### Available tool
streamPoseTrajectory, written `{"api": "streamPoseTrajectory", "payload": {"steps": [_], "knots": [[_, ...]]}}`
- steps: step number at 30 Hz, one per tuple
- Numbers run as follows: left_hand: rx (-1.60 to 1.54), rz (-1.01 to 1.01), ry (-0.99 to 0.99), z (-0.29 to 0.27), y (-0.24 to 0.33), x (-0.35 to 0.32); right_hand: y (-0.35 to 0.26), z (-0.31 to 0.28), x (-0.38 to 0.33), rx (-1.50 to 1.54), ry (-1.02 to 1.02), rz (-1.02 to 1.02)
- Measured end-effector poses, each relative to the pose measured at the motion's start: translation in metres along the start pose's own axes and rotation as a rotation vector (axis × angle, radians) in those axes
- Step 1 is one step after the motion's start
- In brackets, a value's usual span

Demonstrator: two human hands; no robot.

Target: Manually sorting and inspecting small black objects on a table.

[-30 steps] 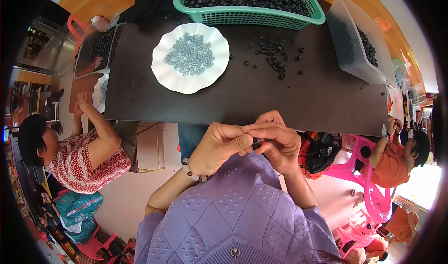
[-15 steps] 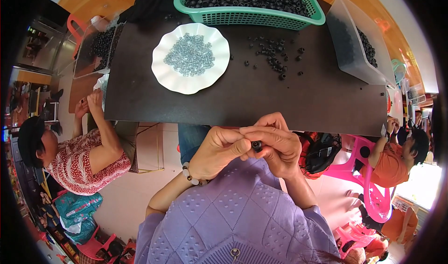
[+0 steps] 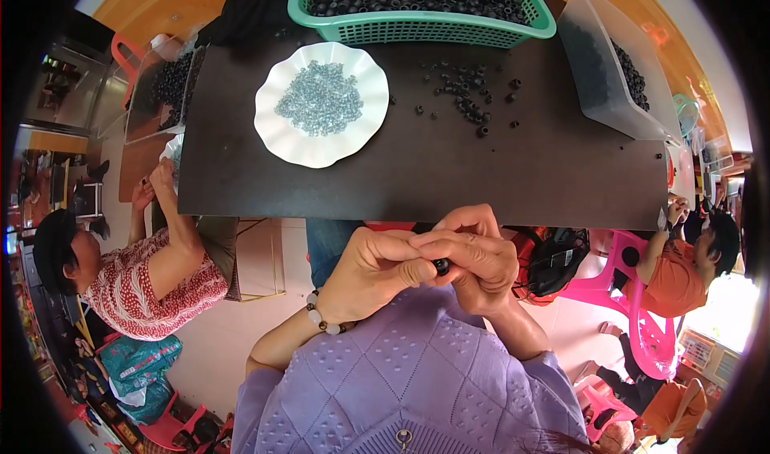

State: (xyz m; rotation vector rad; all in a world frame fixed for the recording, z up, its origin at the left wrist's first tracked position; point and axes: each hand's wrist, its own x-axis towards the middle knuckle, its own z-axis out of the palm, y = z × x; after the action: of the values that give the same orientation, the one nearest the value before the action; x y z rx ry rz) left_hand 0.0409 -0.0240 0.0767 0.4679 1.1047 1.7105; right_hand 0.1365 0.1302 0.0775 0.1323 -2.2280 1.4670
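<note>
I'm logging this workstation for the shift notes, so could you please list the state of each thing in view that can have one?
small black part: pinched between the fingertips of both hands
left hand: closed on the part
right hand: closed on the part
white plate: holding a heap of small silver pieces
green basket: filled with black parts
clear bin: tilted, partly filled with black parts
loose black parts: scattered on the dark table

The picture is bright and mostly sharp, with soft, even light and only faint shadows on the dark table point(image 3: 481, 173). The white plate point(image 3: 321, 115) shines very bright, and the floor at the lower right edge looks washed out with strong light. The picture is round like a fish's eye, so straight edges bend near the rim, and the corners are all black.
</note>
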Motion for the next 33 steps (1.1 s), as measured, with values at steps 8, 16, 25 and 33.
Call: {"api": "streamPoseTrajectory", "payload": {"steps": [8, 16, 25, 33], "knots": [[-0.044, -0.067, 0.099, -0.01, -0.017, 0.023, 0.032, 0.005, 0.003, -0.001, 0.091, 0.047], [-0.082, -0.121, 0.098, -0.011, -0.015, 0.033, 0.038, -0.001, 0.004, 0.058, 0.092, 0.094], [-0.21, -0.149, 0.135, -0.009, -0.013, 0.033, 0.044, -0.003, 0.006, 0.111, 0.065, 0.065], [-0.23, -0.143, 0.028, -0.017, -0.02, 0.03, 0.042, -0.013, 0.007, 0.205, -0.068, 0.073]]}}
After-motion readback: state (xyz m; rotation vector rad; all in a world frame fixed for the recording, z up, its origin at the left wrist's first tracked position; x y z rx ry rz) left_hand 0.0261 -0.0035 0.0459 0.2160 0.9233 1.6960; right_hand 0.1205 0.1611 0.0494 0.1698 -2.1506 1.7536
